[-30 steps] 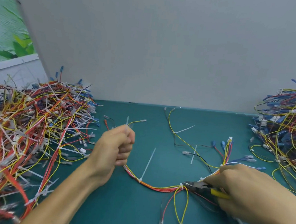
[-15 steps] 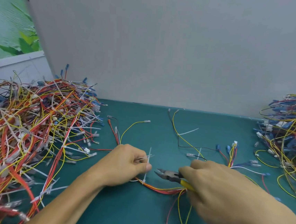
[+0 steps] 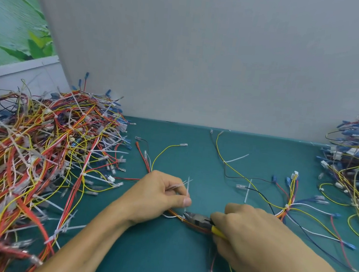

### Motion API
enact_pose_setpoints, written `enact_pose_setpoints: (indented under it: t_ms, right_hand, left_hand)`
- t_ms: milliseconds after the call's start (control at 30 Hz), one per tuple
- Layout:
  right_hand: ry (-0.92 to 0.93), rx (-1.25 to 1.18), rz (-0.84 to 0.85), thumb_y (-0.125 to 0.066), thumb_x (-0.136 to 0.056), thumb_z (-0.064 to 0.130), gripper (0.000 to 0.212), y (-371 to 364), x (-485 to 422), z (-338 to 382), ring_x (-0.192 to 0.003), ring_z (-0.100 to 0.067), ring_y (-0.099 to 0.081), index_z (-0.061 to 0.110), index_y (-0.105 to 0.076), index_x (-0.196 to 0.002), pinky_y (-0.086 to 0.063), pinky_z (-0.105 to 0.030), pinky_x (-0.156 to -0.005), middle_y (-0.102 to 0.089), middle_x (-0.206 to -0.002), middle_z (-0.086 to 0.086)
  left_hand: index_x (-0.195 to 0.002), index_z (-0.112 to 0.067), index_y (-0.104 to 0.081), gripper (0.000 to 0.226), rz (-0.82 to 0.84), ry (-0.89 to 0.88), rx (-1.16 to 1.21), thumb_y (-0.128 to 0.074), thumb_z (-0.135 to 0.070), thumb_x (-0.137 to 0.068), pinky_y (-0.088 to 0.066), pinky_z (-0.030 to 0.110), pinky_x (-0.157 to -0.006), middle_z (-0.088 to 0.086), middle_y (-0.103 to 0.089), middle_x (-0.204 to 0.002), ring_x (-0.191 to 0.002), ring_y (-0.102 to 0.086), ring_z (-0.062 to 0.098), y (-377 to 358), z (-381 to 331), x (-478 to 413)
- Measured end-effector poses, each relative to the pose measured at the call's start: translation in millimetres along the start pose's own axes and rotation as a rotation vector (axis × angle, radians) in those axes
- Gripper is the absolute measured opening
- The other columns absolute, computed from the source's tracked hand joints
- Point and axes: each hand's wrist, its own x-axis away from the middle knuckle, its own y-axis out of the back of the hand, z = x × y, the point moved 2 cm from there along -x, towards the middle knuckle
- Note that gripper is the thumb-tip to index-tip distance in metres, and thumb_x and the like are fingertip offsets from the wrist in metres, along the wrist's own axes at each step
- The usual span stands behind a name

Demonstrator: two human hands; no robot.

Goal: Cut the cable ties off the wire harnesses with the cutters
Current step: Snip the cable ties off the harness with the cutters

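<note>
Left grip [image 3: 157,197] pinches the stiff, light cable tie [image 3: 188,187] by its tail; right grip [image 3: 252,235] clasps cutters [image 3: 198,218] against limp wire harness [image 3: 174,213].

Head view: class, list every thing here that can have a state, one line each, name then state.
Left hand, pinching the tie's tail.
Right hand, gripping the cutters.
Cutters, tip at the tie.
Tie, round the harness, tail up.
Harness, spread out on the mat.
Left pile, heaped, ties on.
Loose ties, lying on the mat.
</note>
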Motion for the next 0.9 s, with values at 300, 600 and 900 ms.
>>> enact_pose_setpoints:
  t_ms: [300,600,900]
  right_hand:
    - [-0.012,-0.057,0.018,-0.031,-0.096,0.038,0.021,-4,1,-3,-0.075,-0.031,-0.04,0.022,-0.041,-0.088,-0.034,-0.036,-0.062,-0.041,-0.091,-0.004]
    - [-0.01,-0.05,-0.004,-0.03,-0.095,0.042,0.021,-8,-1,-4,-0.073,-0.03,-0.039,0.024,-0.038,-0.088,-0.03,-0.036,-0.057,-0.038,-0.088,0.0]
    - [-0.007,0.035,0.008,-0.031,-0.099,0.032,0.01,-16,-8,5,-0.075,-0.033,-0.033,0.024,-0.035,-0.094,-0.02,-0.036,-0.05,-0.031,-0.089,-0.004]
  left_hand:
    - [-0.066,-0.019,-0.066,0.02,-0.041,-0.018,0.03,-0.071,-0.01,-0.083,-0.028,0.011,-0.049,-0.014,-0.042,-0.042,-0.045,-0.032,0.001,-1,2,0]
    - [-0.067,-0.015,-0.066,0.017,-0.087,-0.052,0.034,-0.072,-0.01,-0.082,-0.026,0.012,-0.048,-0.013,-0.04,-0.043,-0.046,-0.029,0.003,-2,4,0]
    - [-0.064,-0.023,-0.063,0.019,-0.133,-0.077,-0.029,-0.074,-0.015,-0.078,-0.033,0.022,-0.054,-0.008,-0.049,-0.051,-0.052,-0.037,0.008,-8,6,1]
